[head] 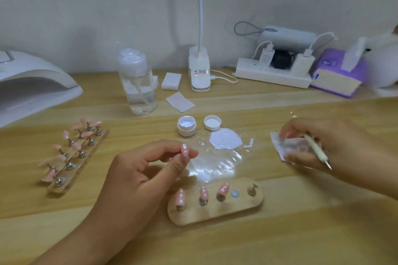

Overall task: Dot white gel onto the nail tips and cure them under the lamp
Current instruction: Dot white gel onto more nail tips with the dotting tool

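Note:
My left hand [146,170] pinches a pink nail tip [184,149] with white dots between thumb and fingers, above the table's middle. My right hand [318,146] holds a white dotting pen [316,148] and a crumpled white wipe [288,146] at the right. A wooden holder [215,213] in front carries three dotted pink tips [203,192]; one stand is bare and one spot is vacant. The open white gel jar [186,125] and its lid [212,122] stand behind a clear film with a smear of white gel [225,140]. The white curing lamp [32,86] sits at the far left.
A second wooden holder [77,157] with several pink tips lies left of my left hand. A clear pump bottle [137,84], white pads [171,80], a clip lamp base [199,71], a power strip [273,75] and a purple box [338,75] line the back of the table.

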Action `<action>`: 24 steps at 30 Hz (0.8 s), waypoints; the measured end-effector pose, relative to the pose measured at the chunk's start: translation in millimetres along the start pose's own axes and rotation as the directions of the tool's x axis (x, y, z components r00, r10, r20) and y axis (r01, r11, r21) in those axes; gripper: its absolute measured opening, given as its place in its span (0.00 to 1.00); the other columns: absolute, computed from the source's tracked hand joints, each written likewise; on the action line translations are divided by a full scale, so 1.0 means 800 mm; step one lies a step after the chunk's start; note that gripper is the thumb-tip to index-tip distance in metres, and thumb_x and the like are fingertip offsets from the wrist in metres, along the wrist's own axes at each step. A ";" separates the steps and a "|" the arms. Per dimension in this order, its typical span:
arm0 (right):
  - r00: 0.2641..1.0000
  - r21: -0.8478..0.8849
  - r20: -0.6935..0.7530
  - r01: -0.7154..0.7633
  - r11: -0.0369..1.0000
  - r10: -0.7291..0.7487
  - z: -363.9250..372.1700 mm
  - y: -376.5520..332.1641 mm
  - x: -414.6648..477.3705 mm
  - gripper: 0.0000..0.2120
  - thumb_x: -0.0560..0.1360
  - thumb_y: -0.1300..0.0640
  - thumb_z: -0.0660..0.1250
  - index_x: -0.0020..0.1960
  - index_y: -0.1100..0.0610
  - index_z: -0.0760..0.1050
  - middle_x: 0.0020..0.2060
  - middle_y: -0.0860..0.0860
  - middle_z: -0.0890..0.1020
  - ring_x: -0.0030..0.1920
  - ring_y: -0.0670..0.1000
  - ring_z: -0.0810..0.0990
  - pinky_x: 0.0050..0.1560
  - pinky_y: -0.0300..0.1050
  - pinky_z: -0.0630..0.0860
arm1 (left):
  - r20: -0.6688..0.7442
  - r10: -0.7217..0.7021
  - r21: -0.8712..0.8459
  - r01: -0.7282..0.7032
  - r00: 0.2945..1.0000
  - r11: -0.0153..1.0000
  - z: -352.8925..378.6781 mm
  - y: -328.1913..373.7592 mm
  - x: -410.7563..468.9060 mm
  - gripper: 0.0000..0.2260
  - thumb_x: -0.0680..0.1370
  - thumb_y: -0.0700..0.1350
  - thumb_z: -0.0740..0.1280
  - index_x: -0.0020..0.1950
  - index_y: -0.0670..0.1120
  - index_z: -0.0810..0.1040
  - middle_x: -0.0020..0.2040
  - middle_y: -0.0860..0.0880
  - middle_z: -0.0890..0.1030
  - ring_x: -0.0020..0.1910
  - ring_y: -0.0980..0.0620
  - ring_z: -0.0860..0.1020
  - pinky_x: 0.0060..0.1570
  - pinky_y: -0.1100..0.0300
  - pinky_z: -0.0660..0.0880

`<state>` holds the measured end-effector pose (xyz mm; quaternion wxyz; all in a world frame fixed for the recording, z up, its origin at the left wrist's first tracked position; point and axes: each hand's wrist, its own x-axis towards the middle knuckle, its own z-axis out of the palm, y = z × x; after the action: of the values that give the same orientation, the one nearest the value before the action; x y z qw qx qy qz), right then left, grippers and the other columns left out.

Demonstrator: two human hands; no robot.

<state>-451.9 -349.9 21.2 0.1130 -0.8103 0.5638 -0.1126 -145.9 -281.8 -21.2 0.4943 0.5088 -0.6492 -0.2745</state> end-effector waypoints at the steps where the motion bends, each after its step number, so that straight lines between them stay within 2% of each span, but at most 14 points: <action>1: 0.999 0.047 -0.039 0.008 0.999 -0.006 0.005 -0.002 -0.006 0.13 0.67 0.51 0.78 0.44 0.38 0.77 0.37 0.34 0.80 0.41 0.31 0.77 0.41 0.25 0.71 | -0.003 0.004 0.009 -0.004 1.000 1.000 0.000 0.001 0.000 0.06 0.74 0.53 0.69 0.47 0.59 0.85 0.44 0.57 0.85 0.44 0.52 0.81 0.47 0.64 0.76; 5: 0.979 0.191 -0.200 -0.011 0.981 0.050 0.011 0.006 -0.017 0.17 0.68 0.62 0.77 0.44 0.41 0.76 0.39 0.38 0.82 0.40 0.35 0.80 0.39 0.24 0.70 | -0.021 -0.007 -0.001 0.007 1.000 1.000 0.002 0.006 0.002 0.03 0.73 0.52 0.73 0.46 0.59 0.86 0.42 0.54 0.85 0.42 0.53 0.80 0.41 0.75 0.73; 8: 0.961 0.232 -0.269 0.002 0.973 0.062 0.008 0.015 -0.021 0.17 0.68 0.65 0.77 0.42 0.45 0.76 0.38 0.37 0.82 0.36 0.38 0.81 0.35 0.24 0.70 | -0.014 0.000 0.023 0.000 1.000 1.000 0.001 0.007 0.001 0.05 0.73 0.52 0.70 0.46 0.59 0.85 0.43 0.55 0.86 0.44 0.53 0.81 0.42 0.74 0.74; 10: 0.946 0.252 -0.323 0.045 0.967 0.040 0.003 0.012 -0.023 0.14 0.68 0.63 0.77 0.40 0.46 0.77 0.36 0.40 0.82 0.36 0.41 0.82 0.34 0.26 0.72 | -0.015 -0.009 0.001 0.009 1.000 1.000 0.001 0.007 0.001 0.06 0.74 0.52 0.69 0.46 0.59 0.86 0.44 0.54 0.86 0.44 0.52 0.81 0.44 0.71 0.76; 13: 0.913 0.388 -0.406 0.202 0.899 -0.030 -0.007 -0.009 -0.024 0.09 0.68 0.57 0.76 0.41 0.46 0.78 0.37 0.44 0.84 0.37 0.40 0.83 0.38 0.24 0.73 | -0.023 -0.002 -0.019 0.002 1.000 1.000 0.001 0.015 -0.001 0.05 0.74 0.52 0.70 0.46 0.59 0.86 0.46 0.55 0.86 0.47 0.53 0.82 0.49 0.67 0.76; 16: 0.880 0.526 -0.466 0.359 0.771 -0.091 -0.016 -0.047 -0.018 0.09 0.70 0.55 0.78 0.43 0.47 0.78 0.40 0.47 0.85 0.38 0.45 0.84 0.42 0.32 0.79 | -0.009 0.011 -0.139 -0.012 1.000 0.990 0.003 0.031 -0.002 0.05 0.74 0.54 0.72 0.46 0.56 0.86 0.46 0.54 0.87 0.47 0.55 0.83 0.47 0.70 0.76; 19: 0.850 0.581 -0.498 0.475 0.661 -0.173 -0.019 -0.092 -0.014 0.10 0.70 0.58 0.77 0.46 0.50 0.77 0.39 0.52 0.82 0.38 0.51 0.82 0.44 0.40 0.82 | 0.070 -0.002 -0.321 0.024 0.998 0.947 0.009 0.044 -0.006 0.08 0.72 0.52 0.71 0.47 0.53 0.87 0.48 0.52 0.87 0.51 0.55 0.84 0.52 0.68 0.76; 22: 0.838 0.598 -0.477 0.530 0.601 -0.264 -0.014 -0.127 -0.015 0.09 0.71 0.61 0.76 0.47 0.57 0.77 0.38 0.51 0.80 0.37 0.49 0.81 0.44 0.39 0.81 | 0.100 -0.013 -0.503 0.062 0.995 0.862 0.015 0.053 -0.007 0.07 0.71 0.48 0.71 0.45 0.50 0.87 0.47 0.49 0.87 0.48 0.56 0.85 0.49 0.69 0.77; 24: 0.823 0.553 -0.489 0.549 0.627 -0.289 -0.008 -0.142 -0.017 0.07 0.72 0.60 0.76 0.46 0.58 0.78 0.37 0.49 0.81 0.38 0.48 0.82 0.44 0.35 0.79 | 0.082 -0.031 -0.546 0.071 0.996 0.835 0.015 0.055 -0.006 0.07 0.71 0.48 0.71 0.45 0.50 0.87 0.46 0.49 0.87 0.45 0.57 0.84 0.47 0.68 0.77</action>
<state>-357.6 -299.0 61.5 0.2644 -0.7888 0.2858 -0.4757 -174.1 -264.7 10.4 0.5885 0.3535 -0.5466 -0.4794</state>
